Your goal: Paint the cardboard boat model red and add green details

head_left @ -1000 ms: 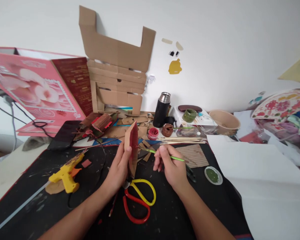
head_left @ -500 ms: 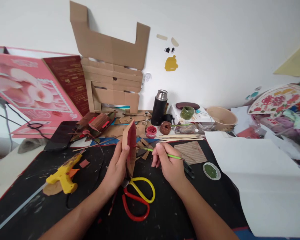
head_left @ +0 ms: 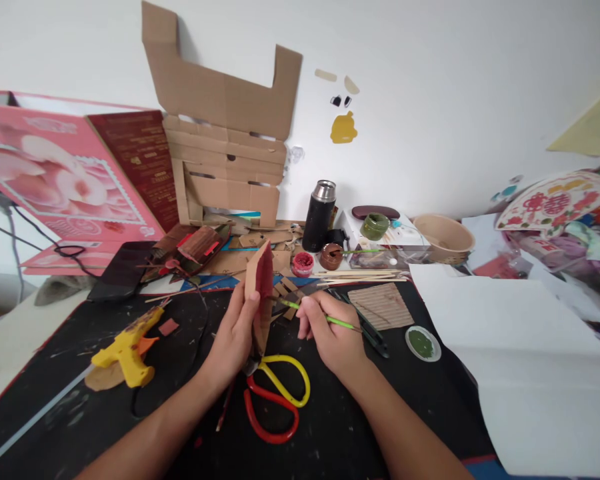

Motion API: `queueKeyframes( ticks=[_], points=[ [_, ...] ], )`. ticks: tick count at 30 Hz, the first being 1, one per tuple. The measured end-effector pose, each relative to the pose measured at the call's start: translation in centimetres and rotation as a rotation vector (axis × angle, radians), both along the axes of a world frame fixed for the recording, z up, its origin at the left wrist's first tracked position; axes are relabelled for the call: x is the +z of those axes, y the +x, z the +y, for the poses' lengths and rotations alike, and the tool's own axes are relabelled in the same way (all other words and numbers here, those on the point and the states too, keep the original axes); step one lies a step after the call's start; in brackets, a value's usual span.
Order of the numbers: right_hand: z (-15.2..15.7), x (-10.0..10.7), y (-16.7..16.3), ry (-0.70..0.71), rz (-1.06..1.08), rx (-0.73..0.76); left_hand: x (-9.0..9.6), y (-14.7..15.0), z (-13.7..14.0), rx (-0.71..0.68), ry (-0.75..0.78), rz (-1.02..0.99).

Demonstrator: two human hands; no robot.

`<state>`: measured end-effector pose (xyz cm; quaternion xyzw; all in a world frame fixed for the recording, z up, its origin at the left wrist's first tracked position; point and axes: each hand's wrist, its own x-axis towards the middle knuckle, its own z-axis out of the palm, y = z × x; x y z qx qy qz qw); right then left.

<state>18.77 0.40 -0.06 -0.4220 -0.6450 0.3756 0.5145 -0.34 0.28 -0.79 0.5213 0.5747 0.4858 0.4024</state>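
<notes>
My left hand (head_left: 237,333) grips a small cardboard piece (head_left: 263,287) by its left side, holding it upright. Its inner face is painted dark red, while the outer edge is bare brown. Between the thumb and fingers of my right hand (head_left: 336,330) is a thin green paintbrush (head_left: 337,323). The brush tip points left and reaches the painted face; whether it touches is hard to tell. Below the cardboard lie scissors (head_left: 280,400) with one yellow and one red handle, their blades mostly hidden. A jar of red paint (head_left: 303,264) stands behind, beside a jar of brown paint (head_left: 331,256).
A yellow glue gun (head_left: 130,350) lies on the black mat at left. To the right are a dark green utility knife (head_left: 373,337), corrugated cardboard (head_left: 381,305), a lid of green paint (head_left: 423,343) and white paper (head_left: 535,373). A black flask (head_left: 320,217) stands at the back.
My right hand has shifted slightly left with the paintbrush, bringing its tip closer to the painted face. More of the utility knife shows now. The left hand and cardboard have hardly moved.
</notes>
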Motion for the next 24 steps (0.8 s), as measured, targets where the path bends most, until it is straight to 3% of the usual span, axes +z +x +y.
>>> queueKeyframes(
  ticks=[6,11,18,24],
  points=[
    [0.29,0.10,0.30,-0.056,0.160,-0.071,-0.10,-0.27,0.10,-0.008,0.000,-0.035],
    [0.01,0.09,0.08,-0.035,0.088,-0.001,-0.43,-0.29,0.23,-0.006,0.022,-0.020],
    [0.50,-0.09,0.30,-0.059,0.179,-0.116,-0.06,0.08,0.10,-0.034,-0.010,-0.050],
    [0.23,0.12,0.23,-0.066,0.160,-0.043,-0.30,-0.18,0.29,-0.007,0.000,-0.041]
  ],
)
